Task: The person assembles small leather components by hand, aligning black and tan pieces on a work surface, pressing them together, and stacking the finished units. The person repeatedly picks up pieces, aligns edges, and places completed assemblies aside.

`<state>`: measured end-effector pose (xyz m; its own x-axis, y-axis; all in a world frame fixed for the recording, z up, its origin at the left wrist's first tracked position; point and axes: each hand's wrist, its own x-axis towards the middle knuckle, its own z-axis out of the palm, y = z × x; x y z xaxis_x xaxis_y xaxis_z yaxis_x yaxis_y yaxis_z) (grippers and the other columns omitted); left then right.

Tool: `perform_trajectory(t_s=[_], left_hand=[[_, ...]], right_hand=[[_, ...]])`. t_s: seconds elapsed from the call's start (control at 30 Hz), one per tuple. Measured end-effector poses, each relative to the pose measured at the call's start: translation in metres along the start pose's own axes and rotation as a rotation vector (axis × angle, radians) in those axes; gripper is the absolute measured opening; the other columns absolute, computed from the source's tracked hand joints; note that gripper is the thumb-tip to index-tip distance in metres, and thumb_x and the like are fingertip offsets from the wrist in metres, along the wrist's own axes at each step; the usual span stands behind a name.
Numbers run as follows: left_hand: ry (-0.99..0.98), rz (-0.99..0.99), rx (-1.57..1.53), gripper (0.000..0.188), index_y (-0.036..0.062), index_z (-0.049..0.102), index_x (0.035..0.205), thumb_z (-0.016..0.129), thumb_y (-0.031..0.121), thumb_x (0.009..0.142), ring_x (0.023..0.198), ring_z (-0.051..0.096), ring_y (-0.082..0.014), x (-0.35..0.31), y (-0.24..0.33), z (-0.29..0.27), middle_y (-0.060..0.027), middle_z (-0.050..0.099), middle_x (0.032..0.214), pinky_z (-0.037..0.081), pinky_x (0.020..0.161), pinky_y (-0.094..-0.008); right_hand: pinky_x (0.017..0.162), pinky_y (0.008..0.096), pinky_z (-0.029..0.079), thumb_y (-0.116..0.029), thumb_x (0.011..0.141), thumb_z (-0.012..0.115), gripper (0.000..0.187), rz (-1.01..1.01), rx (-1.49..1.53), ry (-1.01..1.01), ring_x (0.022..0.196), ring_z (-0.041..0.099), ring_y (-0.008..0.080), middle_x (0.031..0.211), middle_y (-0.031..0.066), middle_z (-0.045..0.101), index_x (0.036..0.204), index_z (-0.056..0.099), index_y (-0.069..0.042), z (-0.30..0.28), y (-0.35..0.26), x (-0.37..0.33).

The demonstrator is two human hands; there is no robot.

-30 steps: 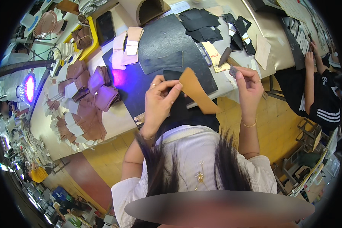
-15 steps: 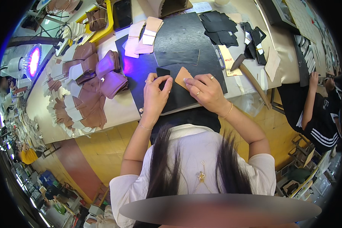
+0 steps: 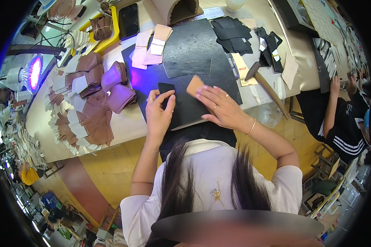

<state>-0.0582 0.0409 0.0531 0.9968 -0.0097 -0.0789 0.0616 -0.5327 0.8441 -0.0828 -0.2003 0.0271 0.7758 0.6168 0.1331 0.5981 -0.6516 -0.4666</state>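
My left hand [image 3: 159,114] is over the near part of a black work mat [image 3: 189,37], thumb and index finger closed on a small black leather-like piece [image 3: 166,87]. Beside it, my right hand [image 3: 222,108] has its fingers stretched over the lower edge of a tan rounded-corner leather piece [image 3: 194,85]. The right thumb stands apart from those fingers. Slightly blurred, the tan piece lies tilted on the mat. Beyond both hands is a flat dark rectangular panel [image 3: 188,68].
Brown leather pieces [image 3: 97,103] pile up at left, near a glowing lamp [image 3: 36,71]. Pink and tan pieces [image 3: 152,45] lie on the mat's far left. Black pieces [image 3: 233,35] and a hammer [image 3: 272,88] are at right. A co-worker's arm [image 3: 332,103] shows far right.
My right hand has gone from a pinch at the tan piece to stretched fingers, with the thumb lifted away. The tan piece has turned slightly. My left hand still holds the black piece.
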Motion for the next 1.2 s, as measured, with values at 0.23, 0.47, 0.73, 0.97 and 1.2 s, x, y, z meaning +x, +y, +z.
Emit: perform_trajectory(t_s=[0.23, 0.47, 0.73, 0.97, 1.2], left_hand=[[0.04, -0.081, -0.537, 0.046, 0.0041, 0.049, 0.134, 0.061, -0.005, 0.09, 0.065, 0.047, -0.0021, 0.002, -0.008, -0.002, -0.0031, 0.051, 0.104, 0.038, 0.056, -0.0162], [0.016, -0.146, -0.782, 0.051, 0.0001, 0.042, 0.137, 0.061, -0.005, 0.09, 0.078, 0.065, -0.0124, 0.004, -0.013, -0.017, -0.0055, 0.059, 0.097, 0.06, 0.067, -0.0269], [-0.238, -0.426, -1.185, 0.011, 0.0044, 0.058, 0.107, 0.06, 0.008, 0.096, 0.067, 0.068, -0.0167, 0.032, -0.018, -0.008, -0.0066, 0.068, 0.089, 0.061, 0.061, -0.03], [-0.148, -0.357, -1.121, 0.009, 0.0036, 0.055, 0.105, 0.057, 0.008, 0.097, 0.065, 0.068, -0.0167, 0.017, -0.021, -0.027, -0.0073, 0.067, 0.087, 0.06, 0.058, -0.0307], [-0.042, -0.348, -1.12, 0.011, 0.003, 0.055, 0.106, 0.057, 0.007, 0.097, 0.069, 0.069, -0.0164, 0.003, -0.029, -0.037, -0.0073, 0.066, 0.091, 0.062, 0.061, -0.0319]], right_hand=[[0.12, 0.0493, 0.016, -0.044, 0.082, 0.071, 0.081, 0.11, -0.027, -0.004, 0.147, 0.026, 0.026, 0.156, 0.0074, 0.035, 0.147, 0.039, -0.006, -0.003, -0.013, 0.005], [0.104, 0.0419, 0.037, -0.014, 0.08, 0.072, 0.06, 0.045, -0.395, -0.075, 0.133, 0.045, 0.0229, 0.148, 0.0072, 0.046, 0.136, 0.052, -0.007, -0.016, -0.02, -0.037], [0.088, 0.037, 0.046, -0.018, 0.08, 0.072, 0.037, 0.223, -0.092, 0.21, 0.101, 0.058, 0.0266, 0.116, 0.0088, 0.059, 0.113, 0.062, -0.004, -0.014, -0.028, 0.008], [0.07, 0.0311, 0.052, -0.014, 0.077, 0.067, 0.036, 0.143, -0.492, 0.018, 0.08, 0.058, 0.0232, 0.092, 0.0105, 0.056, 0.11, 0.06, -0.001, 0.001, -0.036, 0.07], [0.06, 0.0338, 0.052, -0.009, 0.075, 0.067, 0.047, 0.107, -0.409, -0.137, 0.073, 0.063, 0.0245, 0.085, 0.0105, 0.059, 0.12, 0.056, -0.002, -0.022, -0.05, 0.089]])
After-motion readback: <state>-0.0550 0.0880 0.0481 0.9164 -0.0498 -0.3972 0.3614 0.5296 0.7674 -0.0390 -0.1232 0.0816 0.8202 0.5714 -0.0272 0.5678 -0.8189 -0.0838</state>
